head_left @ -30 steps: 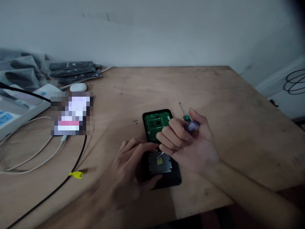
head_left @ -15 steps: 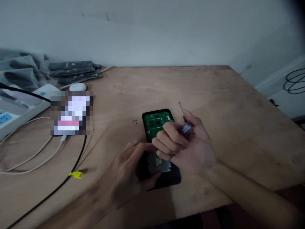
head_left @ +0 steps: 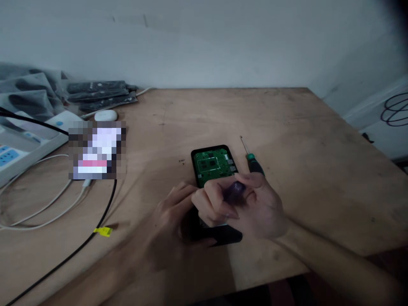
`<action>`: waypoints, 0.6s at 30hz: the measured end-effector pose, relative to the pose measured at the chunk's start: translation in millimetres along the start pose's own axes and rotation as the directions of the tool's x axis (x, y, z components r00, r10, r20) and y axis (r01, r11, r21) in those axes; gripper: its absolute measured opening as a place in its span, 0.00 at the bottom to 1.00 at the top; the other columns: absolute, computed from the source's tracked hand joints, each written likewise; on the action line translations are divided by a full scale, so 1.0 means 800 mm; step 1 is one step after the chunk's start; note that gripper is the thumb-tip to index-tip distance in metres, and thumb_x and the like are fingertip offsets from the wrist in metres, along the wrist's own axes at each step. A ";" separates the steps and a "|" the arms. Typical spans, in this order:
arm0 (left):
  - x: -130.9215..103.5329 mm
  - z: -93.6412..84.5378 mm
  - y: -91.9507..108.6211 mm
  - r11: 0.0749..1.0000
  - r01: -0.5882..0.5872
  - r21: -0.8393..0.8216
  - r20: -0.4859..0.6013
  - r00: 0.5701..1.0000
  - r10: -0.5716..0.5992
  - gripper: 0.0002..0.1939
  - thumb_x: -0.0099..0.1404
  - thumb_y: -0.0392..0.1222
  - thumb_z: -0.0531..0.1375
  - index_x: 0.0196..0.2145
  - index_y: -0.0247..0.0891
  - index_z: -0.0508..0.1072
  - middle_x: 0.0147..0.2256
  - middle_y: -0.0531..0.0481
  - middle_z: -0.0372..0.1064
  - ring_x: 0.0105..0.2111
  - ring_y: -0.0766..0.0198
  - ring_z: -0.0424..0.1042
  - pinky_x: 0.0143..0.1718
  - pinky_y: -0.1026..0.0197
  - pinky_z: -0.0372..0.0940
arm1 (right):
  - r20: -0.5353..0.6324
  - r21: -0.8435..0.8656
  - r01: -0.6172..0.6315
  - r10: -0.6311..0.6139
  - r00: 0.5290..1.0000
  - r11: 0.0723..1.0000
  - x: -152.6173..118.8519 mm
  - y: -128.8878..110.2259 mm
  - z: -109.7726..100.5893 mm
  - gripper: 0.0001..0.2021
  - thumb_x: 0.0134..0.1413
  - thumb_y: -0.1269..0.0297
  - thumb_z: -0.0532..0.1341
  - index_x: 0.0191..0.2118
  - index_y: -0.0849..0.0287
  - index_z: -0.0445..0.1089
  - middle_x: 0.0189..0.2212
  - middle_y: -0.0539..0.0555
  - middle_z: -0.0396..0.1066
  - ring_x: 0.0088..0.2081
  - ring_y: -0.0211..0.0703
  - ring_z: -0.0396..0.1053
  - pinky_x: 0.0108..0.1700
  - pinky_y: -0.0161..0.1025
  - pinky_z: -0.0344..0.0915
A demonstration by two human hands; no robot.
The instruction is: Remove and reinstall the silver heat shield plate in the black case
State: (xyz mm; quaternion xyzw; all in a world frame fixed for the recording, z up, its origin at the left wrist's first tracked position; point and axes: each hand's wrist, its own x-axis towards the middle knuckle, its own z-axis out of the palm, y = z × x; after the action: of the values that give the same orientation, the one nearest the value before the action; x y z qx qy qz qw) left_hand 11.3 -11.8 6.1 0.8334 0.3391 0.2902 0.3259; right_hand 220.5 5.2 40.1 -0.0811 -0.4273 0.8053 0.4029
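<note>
A black device casing [head_left: 228, 236] lies on the wooden table, with a green circuit board [head_left: 210, 165] showing in its upper part. My left hand [head_left: 174, 221] grips the casing's left side, fingers at its middle and thumb along its lower part. Above the lower half, my right hand [head_left: 242, 199] is closed around the purple handle of a screwdriver [head_left: 235, 192]; the tool's tip is hidden beneath the fingers. A second screwdriver [head_left: 253, 163], green and black with a thin shaft, lies on the table just beyond my right hand, pointing away.
Tiny dark screws [head_left: 181, 162] lie left of the casing. Further left are a blurred-out phone [head_left: 98, 151] with a white cable, a white case [head_left: 106, 115], a power strip [head_left: 32, 155], a black cable with a yellow tag [head_left: 103, 231] and bagged items [head_left: 98, 93].
My right hand has moved down and slightly left over the casing, tilting the purple handle. More of the green screwdriver and circuit board shows, and the metal plate is now mostly covered.
</note>
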 end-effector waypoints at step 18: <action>0.002 -0.001 -0.009 0.992 -0.035 -0.122 0.047 0.998 0.041 0.10 0.63 0.42 0.77 0.41 0.45 0.83 0.55 0.49 0.74 0.55 0.51 0.76 0.54 0.49 0.75 | -0.020 -0.120 -0.016 0.013 1.000 0.993 -0.010 0.013 0.001 0.23 0.73 0.52 0.43 0.29 0.57 0.63 0.23 0.50 0.56 0.25 0.43 0.53 0.29 0.43 0.50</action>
State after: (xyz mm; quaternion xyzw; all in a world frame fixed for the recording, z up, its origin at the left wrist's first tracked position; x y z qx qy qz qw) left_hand 8.8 -6.7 1.9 0.8252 0.2968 0.2960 0.3787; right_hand 219.2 -4.2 30.8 -0.1162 -0.4706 0.7801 0.3956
